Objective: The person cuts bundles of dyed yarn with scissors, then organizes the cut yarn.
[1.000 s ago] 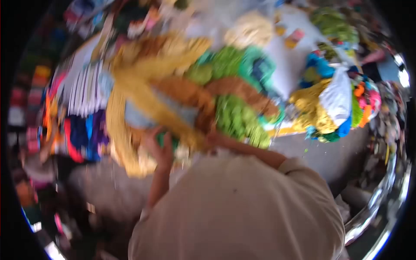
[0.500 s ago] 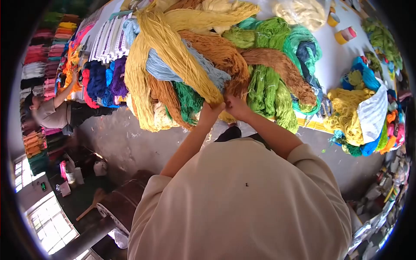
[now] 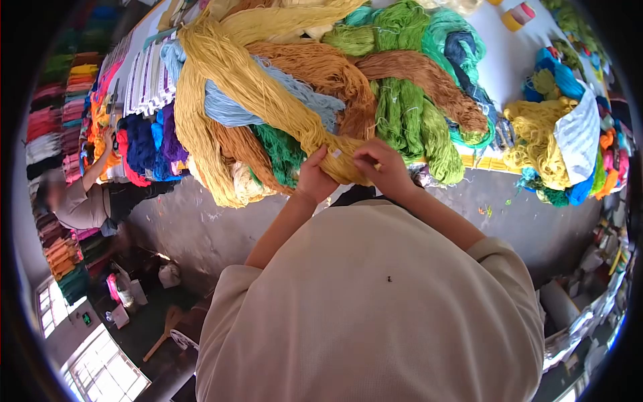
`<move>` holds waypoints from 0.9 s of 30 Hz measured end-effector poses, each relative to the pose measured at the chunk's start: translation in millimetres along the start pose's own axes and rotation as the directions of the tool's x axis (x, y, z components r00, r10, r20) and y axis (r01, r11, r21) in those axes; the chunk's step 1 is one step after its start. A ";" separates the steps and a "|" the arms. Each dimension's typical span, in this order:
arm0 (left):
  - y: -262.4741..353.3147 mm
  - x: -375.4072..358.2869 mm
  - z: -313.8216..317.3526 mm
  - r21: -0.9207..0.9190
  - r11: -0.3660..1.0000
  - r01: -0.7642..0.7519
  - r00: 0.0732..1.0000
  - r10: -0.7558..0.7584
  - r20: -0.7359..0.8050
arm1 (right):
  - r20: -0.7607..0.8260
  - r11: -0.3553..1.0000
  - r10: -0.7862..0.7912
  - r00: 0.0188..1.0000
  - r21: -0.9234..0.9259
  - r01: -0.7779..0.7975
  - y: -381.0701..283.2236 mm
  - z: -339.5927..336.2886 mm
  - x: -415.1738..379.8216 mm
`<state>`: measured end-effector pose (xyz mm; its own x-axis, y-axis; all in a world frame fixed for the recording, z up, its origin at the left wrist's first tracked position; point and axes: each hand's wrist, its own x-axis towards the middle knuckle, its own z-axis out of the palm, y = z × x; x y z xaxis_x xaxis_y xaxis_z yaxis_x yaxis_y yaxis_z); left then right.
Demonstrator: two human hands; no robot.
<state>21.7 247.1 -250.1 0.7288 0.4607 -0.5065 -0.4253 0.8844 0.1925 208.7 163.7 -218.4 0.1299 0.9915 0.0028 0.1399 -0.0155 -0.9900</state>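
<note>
A long yellow yarn skein runs down from the heap on the table toward my body. My left hand is closed around its near end, thumb on top. A small white tag shows on the yarn beside that thumb. My right hand is at the skein's tip, its fingers curled into a pinch; what lies between them is too small to make out. Under and beside the skein are a light blue skein, a rust-brown skein and a dark green skein.
Green skeins and a brown skein lie to the right. Farther right is a yellow yarn bundle beside a white sheet. At the left, another person reaches toward colored yarn. A wooden paddle is low on the left.
The skein's near end has come up and spread, showing the white tag. My hands have moved apart, the right one shifting rightward. The view has shifted slightly.
</note>
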 end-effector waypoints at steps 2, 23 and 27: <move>-0.6 -0.1 0.6 0.065 0.998 0.022 0.999 -0.020 -0.032 | -0.028 0.990 -0.121 0.992 -0.075 0.118 -5.7 4.5 10.3; -12.0 4.5 49.6 0.090 0.993 -0.076 0.977 0.092 -0.190 | -0.057 0.970 -0.233 0.971 -0.079 0.228 -13.8 -0.3 19.2; -11.6 5.2 52.4 0.060 0.996 -0.068 0.989 0.076 -0.131 | -0.151 0.960 0.030 0.988 0.278 0.013 -5.8 3.7 18.8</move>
<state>58.5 243.1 -210.8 0.6181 0.5127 -0.5959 -0.4414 0.8536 0.2765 206.7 182.9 -213.1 0.2803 0.9599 -0.0056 -0.1371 0.0342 -0.9900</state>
